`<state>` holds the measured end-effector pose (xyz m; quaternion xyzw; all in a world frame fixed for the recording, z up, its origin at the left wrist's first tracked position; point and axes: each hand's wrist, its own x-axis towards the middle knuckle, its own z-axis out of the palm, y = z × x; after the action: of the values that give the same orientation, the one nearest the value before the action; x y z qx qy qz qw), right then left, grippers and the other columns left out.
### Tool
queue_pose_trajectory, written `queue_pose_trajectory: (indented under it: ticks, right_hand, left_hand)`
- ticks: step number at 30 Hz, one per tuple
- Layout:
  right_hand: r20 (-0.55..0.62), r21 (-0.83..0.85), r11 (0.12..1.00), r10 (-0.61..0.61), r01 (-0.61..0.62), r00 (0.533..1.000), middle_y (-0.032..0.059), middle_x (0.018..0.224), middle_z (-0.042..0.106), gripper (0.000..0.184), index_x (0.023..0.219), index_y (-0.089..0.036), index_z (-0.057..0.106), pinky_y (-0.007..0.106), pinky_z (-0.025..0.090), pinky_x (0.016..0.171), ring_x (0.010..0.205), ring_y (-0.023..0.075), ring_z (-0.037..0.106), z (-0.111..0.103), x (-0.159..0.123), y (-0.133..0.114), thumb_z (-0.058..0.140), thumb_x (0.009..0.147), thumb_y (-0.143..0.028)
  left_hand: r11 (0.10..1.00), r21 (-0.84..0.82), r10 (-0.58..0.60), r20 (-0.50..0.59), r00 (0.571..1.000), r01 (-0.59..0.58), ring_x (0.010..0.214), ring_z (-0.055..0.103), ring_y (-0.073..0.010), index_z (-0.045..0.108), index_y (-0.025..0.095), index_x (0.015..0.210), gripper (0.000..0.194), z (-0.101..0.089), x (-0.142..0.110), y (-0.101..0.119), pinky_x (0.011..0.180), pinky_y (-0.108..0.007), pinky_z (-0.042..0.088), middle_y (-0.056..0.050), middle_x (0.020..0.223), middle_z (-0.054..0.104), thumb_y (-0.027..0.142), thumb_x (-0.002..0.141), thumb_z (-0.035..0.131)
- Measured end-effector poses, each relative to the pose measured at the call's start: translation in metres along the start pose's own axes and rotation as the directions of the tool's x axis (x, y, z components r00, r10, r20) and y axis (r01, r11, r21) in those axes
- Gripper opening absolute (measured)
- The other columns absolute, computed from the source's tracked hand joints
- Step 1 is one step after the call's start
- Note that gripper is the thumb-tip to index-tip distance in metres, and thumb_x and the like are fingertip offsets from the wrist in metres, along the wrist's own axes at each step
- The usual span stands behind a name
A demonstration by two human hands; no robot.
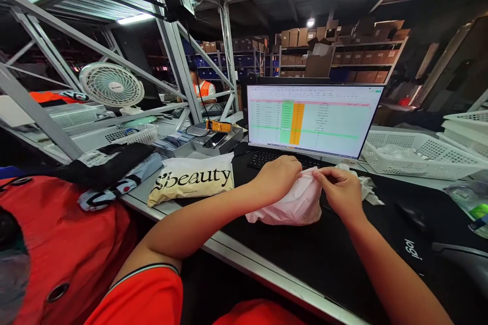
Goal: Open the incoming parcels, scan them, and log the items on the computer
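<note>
A pinkish-white plastic mailer bag (pixel 293 203) stands bulging on the black desk mat (pixel 274 254) in front of me. My left hand (pixel 280 175) is closed on its upper edge from the left. At the top right corner, my right hand (pixel 341 188) pinches the same edge between thumb and fingers. What is inside the bag does not show. To the left lies a white and yellow "beauty" mailer (pixel 194 180), clear of both hands. Some crumpled white plastic (pixel 368 188) rests just behind my right hand.
A monitor (pixel 312 119) and keyboard (pixel 263 160) stand behind the bag. White baskets (pixel 423 155) are at right, with a mouse (pixel 412 216) nearer. At left are a grey tray (pixel 224 142), dark packages (pixel 118 162), a red sack (pixel 72 233) and a fan (pixel 112 86). Farther back sits a person (pixel 206 89).
</note>
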<state>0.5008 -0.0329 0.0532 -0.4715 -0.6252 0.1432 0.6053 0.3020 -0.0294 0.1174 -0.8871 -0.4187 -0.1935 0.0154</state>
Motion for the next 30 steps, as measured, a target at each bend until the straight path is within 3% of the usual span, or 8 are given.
queue_pose_trajectory:
  ticks: [4,10,14,19,21,25,30]
  right_hand:
    - [-0.028,0.08,0.987,0.142,-0.139,0.989,0.0052,0.073,0.073,0.032,0.078,-0.019,0.078,0.032,0.046,0.059,0.066,0.0216,0.064,-0.004,0.012,0.015,0.076,0.072,-0.051]
    - [-0.07,0.08,0.99,0.125,-0.12,0.99,0.0044,0.073,0.072,0.032,0.08,-0.018,0.076,0.031,0.044,0.059,0.065,0.0194,0.061,0.003,0.014,0.014,0.074,0.075,-0.05]
    - [-0.158,0.049,0.998,0.036,-0.028,0.987,0.0016,0.071,0.065,0.032,0.08,-0.019,0.068,0.029,0.041,0.058,0.063,0.0157,0.055,0.009,0.005,0.01,0.065,0.086,-0.05]
    - [0.091,0.108,0.994,0.024,-0.034,0.996,0.001,0.073,0.065,0.033,0.082,-0.02,0.066,0.028,0.042,0.06,0.066,0.0166,0.056,0.016,0.004,0.009,0.067,0.083,-0.053]
    - [0.058,0.101,0.993,0.048,-0.053,0.997,0.0025,0.075,0.068,0.034,0.082,-0.019,0.069,0.029,0.044,0.063,0.07,0.0184,0.059,0.019,0.006,0.009,0.069,0.082,-0.053]
    - [-0.073,0.119,0.988,0.104,-0.095,0.992,0.003,0.075,0.069,0.036,0.08,-0.019,0.07,0.03,0.045,0.065,0.071,0.0189,0.059,0.026,0.015,0.017,0.068,0.08,-0.055]
    - [-0.118,0.156,0.974,0.184,-0.165,0.976,0.0019,0.069,0.065,0.04,0.078,-0.017,0.068,0.028,0.042,0.058,0.063,0.0158,0.053,0.03,0.024,0.042,0.07,0.076,-0.056]
  left_hand:
    - [0.997,0.069,-0.028,0.096,0.995,0.021,0.1,0.065,-0.0251,0.071,0.02,0.092,0.016,-0.006,0.002,-0.018,0.075,-0.031,0.048,-0.007,0.1,0.072,0.026,0.095,0.056]
    - [0.997,0.027,-0.068,0.109,0.992,0.066,0.088,0.066,-0.0236,0.071,0.019,0.091,0.017,-0.011,0.004,-0.033,0.072,-0.031,0.047,-0.007,0.097,0.072,0.026,0.093,0.056]
    - [0.992,-0.114,-0.049,0.002,0.999,0.049,0.087,0.064,-0.0216,0.068,0.018,0.089,0.015,-0.003,0.003,-0.032,0.077,-0.032,0.047,-0.006,0.092,0.071,0.019,0.094,0.053]
    - [0.973,-0.229,-0.041,-0.182,0.982,-0.002,0.09,0.062,-0.0201,0.063,0.019,0.092,0.012,0.02,-0.002,-0.032,0.082,-0.033,0.049,-0.005,0.095,0.067,0.02,0.095,0.051]
    - [0.958,-0.287,-0.059,-0.207,0.976,-0.003,0.088,0.061,-0.0189,0.062,0.019,0.095,0.01,0.028,-0.003,-0.039,0.081,-0.032,0.048,-0.004,0.094,0.066,0.023,0.095,0.052]
    - [0.919,-0.383,-0.14,-0.098,0.985,0.093,0.077,0.059,-0.0162,0.065,0.02,0.097,0.014,0.039,-0.012,-0.061,0.07,-0.028,0.045,0.0,0.086,0.065,0.031,0.089,0.062]
    - [0.929,-0.336,-0.17,-0.011,0.985,0.157,0.08,0.06,-0.0167,0.069,0.019,0.088,0.016,0.041,-0.031,-0.079,0.071,-0.028,0.044,-0.002,0.086,0.067,0.03,0.09,0.057]
